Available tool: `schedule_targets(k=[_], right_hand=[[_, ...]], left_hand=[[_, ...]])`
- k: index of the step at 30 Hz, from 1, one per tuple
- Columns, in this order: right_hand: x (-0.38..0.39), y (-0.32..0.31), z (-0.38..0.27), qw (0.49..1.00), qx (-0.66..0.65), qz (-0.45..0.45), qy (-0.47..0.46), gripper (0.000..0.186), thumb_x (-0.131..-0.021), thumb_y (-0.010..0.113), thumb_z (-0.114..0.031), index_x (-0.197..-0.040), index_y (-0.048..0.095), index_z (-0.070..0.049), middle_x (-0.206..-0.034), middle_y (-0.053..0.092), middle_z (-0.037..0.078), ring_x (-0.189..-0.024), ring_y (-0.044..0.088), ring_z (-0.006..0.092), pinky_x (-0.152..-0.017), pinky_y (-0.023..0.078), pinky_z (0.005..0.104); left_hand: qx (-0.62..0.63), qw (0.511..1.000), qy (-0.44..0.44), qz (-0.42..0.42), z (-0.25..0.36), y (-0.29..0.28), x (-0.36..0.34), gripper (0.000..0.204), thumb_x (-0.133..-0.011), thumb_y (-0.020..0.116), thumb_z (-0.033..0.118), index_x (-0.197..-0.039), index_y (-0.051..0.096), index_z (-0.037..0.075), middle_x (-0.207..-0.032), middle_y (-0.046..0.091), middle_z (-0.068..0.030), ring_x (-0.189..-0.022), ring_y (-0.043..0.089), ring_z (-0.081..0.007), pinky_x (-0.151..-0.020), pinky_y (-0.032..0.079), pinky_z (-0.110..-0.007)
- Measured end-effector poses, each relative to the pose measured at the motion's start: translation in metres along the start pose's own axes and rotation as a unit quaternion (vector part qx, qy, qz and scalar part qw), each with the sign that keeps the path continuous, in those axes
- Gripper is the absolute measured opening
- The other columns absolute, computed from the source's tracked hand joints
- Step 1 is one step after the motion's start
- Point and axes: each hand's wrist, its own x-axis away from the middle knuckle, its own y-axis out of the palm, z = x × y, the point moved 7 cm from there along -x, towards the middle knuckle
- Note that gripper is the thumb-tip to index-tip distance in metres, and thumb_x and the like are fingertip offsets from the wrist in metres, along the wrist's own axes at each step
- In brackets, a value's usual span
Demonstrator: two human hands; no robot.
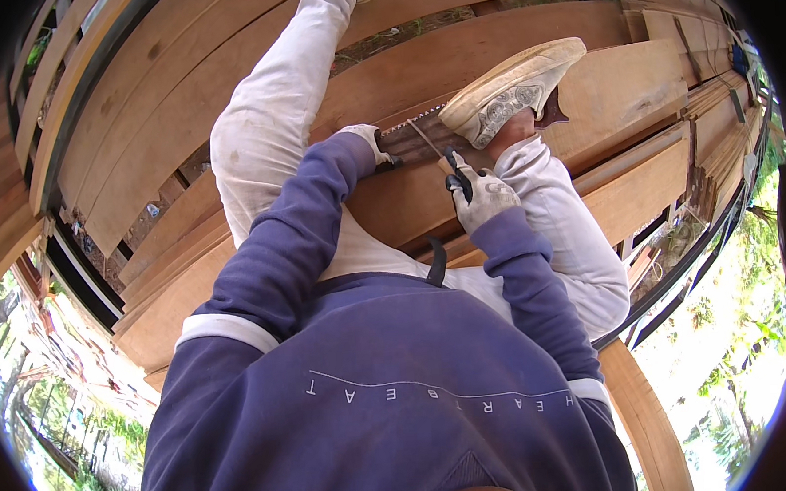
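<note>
Holds a saw (pixel 396 147) just left of the shoe (pixel 514 88), right end lost from view behind it; grips the blade's end farther from the shoe with the gloved left hand (pixel 368 145), fingers curled round; closes the gloved right hand (pixel 479 195) on the handle of a thin file (pixel 426 140), on the near side of the shoe; lays the file across the blade, tip close to the teeth, too small to tell whether touching.

Could skid along the metal with the file, if pushed hard at a poor angle, and so run toward the left hand; could snag the glove, by letting the fingers creep up to the toothed edge; could rock or slide the whole saw on the boards (pixel 633 86) right of the shoe and beneath it, if held down only loosely; could also scuff the shoe, with so little room left beside the file.

Runs the saw's long axis from left to right, rising slightly toward the shoe; faces the teeth outward, away from the person; points the gripped end leftward, away from the shoe; shows a dark brown piece (pixel 552 110) at the shoe's near right, perhaps the saw's handle, impossible to confirm.
</note>
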Motion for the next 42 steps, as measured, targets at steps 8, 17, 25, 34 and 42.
schedule_targets(k=[8, 17, 25, 34, 42], right_hand=[[0.001, 0.001, -0.010, 1.000, 0.021, -0.021, 0.000, 0.036, -0.091, 0.057, -0.027, -0.123, 0.056, -0.013, -0.088, 0.063, 0.017, -0.079, 0.064, 0.0347, -0.071, 0.051, 0.0465], [0.003, 0.004, -0.011, 0.999, 0.029, -0.017, -0.015, 0.037, -0.092, 0.056, -0.026, -0.126, 0.055, -0.011, -0.083, 0.063, 0.017, -0.076, 0.064, 0.0349, -0.070, 0.051, 0.0462], [-0.035, 0.014, -0.031, 0.988, 0.063, -0.137, 0.036, 0.047, -0.096, 0.048, -0.036, -0.140, 0.046, -0.021, -0.104, 0.065, 0.018, -0.094, 0.067, 0.0330, -0.084, 0.053, 0.0444], [-0.057, 0.025, -0.027, 0.998, 0.012, -0.067, -0.012, 0.046, -0.095, 0.049, -0.035, -0.139, 0.047, -0.019, -0.101, 0.067, 0.020, -0.096, 0.066, 0.0352, -0.085, 0.052, 0.0458], [-0.002, 0.006, -0.008, 0.997, 0.033, -0.057, 0.034, 0.048, -0.094, 0.050, -0.036, -0.140, 0.046, -0.022, -0.099, 0.066, 0.020, -0.094, 0.066, 0.0363, -0.084, 0.051, 0.0466]], left_hand=[[0.034, 0.999, 0.010, 0.023, -0.004, 0.000, 0.001, 0.045, -0.073, 0.077, 0.038, -0.103, 0.067, 0.006, -0.103, 0.069, -0.0159, -0.099, 0.064, -0.0330, -0.086, 0.050, -0.039], [0.049, 0.996, 0.039, 0.065, -0.003, 0.004, -0.008, 0.048, -0.075, 0.074, 0.046, -0.104, 0.069, 0.008, -0.104, 0.069, -0.0154, -0.101, 0.065, -0.0308, -0.090, 0.050, -0.039], [0.060, 0.997, 0.016, 0.049, 0.000, 0.006, -0.005, 0.045, -0.075, 0.074, 0.044, -0.103, 0.070, 0.009, -0.100, 0.070, -0.0154, -0.097, 0.066, -0.0312, -0.087, 0.051, -0.039], [0.044, 0.996, 0.054, 0.050, -0.001, 0.014, -0.018, 0.047, -0.073, 0.075, 0.044, -0.104, 0.070, 0.008, -0.099, 0.070, -0.0159, -0.095, 0.067, -0.0312, -0.084, 0.051, -0.039], [0.072, 0.996, 0.032, 0.043, -0.006, 0.006, -0.013, 0.057, -0.070, 0.077, 0.049, -0.109, 0.069, 0.008, -0.112, 0.068, -0.0148, -0.105, 0.063, -0.0304, -0.092, 0.049, -0.037]])
